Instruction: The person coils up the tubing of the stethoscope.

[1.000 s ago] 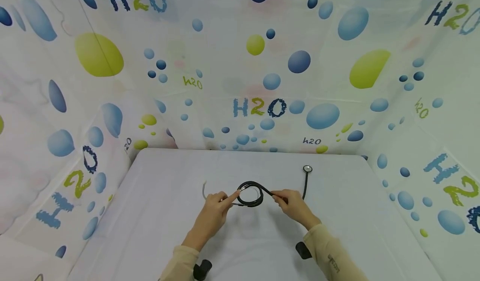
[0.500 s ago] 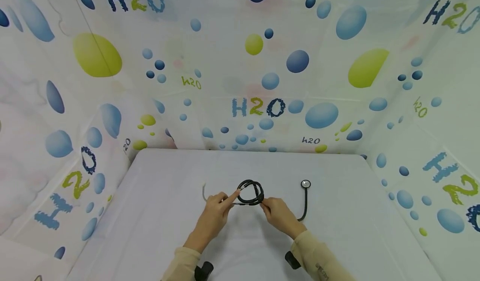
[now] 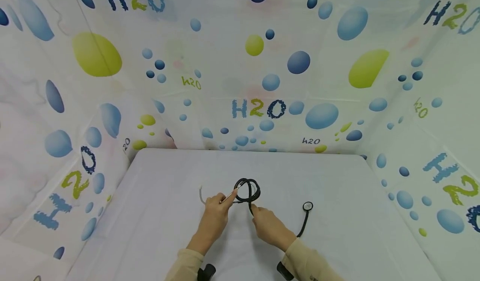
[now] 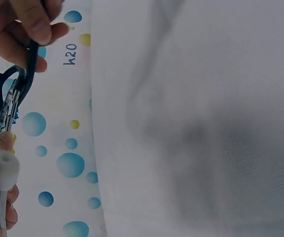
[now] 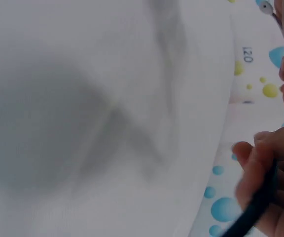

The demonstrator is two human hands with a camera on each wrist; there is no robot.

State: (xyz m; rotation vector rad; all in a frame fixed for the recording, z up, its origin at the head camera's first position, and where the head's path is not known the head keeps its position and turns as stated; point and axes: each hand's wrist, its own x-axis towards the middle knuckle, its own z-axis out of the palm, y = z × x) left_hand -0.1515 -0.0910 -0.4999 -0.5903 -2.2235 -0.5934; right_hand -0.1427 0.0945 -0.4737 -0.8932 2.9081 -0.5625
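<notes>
A stethoscope is held up above the white table (image 3: 157,176), its black tubing (image 3: 258,192) bent into a round coil. Metal ear tubes run through my left hand (image 3: 213,218), which grips them at the coil's left side. One pale eartip (image 4: 5,170) shows large in the left wrist view. My right hand (image 3: 271,227) pinches the tubing just below the coil, where a strand crosses the loop. From that hand the tube's other end trails to the right and ends in the round chestpiece (image 3: 308,206). Part of this strand is hidden behind the right hand.
White fabric walls (image 3: 210,43) with blue and green drops and H2O lettering surround the table on the back and sides. Dark wrist-worn devices (image 3: 285,270) sit under both sleeves. Shadows of the hands fall on the tabletop.
The right hand has moved left and nearer the body, drawing the tubing across and below the coil. The chestpiece has swung lower. The left hand stays almost in place.
</notes>
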